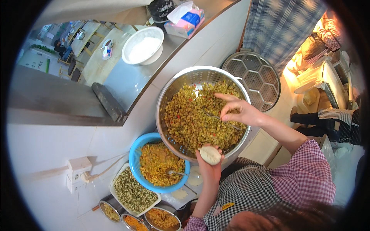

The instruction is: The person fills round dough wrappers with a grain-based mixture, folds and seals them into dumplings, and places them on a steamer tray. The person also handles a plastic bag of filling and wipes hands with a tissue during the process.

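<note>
A pale pleated dumpling rests in my left hand, at the near rim of a large perforated steel basin. The fingers curl lightly around its edge. Over that basin, my right hand pinches a thin metal utensil between thumb and fingers, with the index finger stretched out. Its ends lie against the chopped green-yellow filling, so its exact shape cannot be told. Round flat dough wrappers lie on the worktop below my left hand.
A blue plastic basin of yellow filling holds a spoon. Beside it are a white tray of green filling and several small bowls. A perforated steamer tray stands behind the big basin. A white bowl of flour sits on the ledge.
</note>
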Available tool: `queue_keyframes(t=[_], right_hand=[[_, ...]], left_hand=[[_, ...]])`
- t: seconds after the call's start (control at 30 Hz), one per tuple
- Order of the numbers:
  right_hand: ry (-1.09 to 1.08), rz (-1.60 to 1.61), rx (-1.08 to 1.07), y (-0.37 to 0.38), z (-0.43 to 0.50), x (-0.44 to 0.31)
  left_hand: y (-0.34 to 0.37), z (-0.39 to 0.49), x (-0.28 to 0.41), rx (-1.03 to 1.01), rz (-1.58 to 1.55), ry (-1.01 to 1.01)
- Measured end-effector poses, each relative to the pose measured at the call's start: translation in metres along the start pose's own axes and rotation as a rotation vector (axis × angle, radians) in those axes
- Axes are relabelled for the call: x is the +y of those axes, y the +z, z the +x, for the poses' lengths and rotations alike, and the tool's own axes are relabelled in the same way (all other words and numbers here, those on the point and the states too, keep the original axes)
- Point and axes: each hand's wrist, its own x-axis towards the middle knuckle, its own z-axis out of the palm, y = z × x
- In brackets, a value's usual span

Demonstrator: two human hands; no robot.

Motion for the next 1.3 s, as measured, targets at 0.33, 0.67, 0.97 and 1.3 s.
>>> queue_keyframes(t=[0.33,0.67,0.97,1.3], right_hand=[[-0.332,-0.317,-0.127,0.075,-0.049,-0.068],[-0.242,-0.414,-0.112,0.136,-0.084,-0.087],[-0.205,-0.165,0.077,0.156,-0.123,-0.107],[-0.235,-0.368,0.366,0.214,-0.147,-0.114]], left_hand=[[0.016,-0.029,0.014,-0.060,0.153,0.144],[-0.027,-0.081,0.020,-0.117,0.373,0.230],[-0.062,-0.122,0.031,-0.210,0.265,0.102],[-0.052,-0.144,0.014,-0.264,0.516,0.225]])
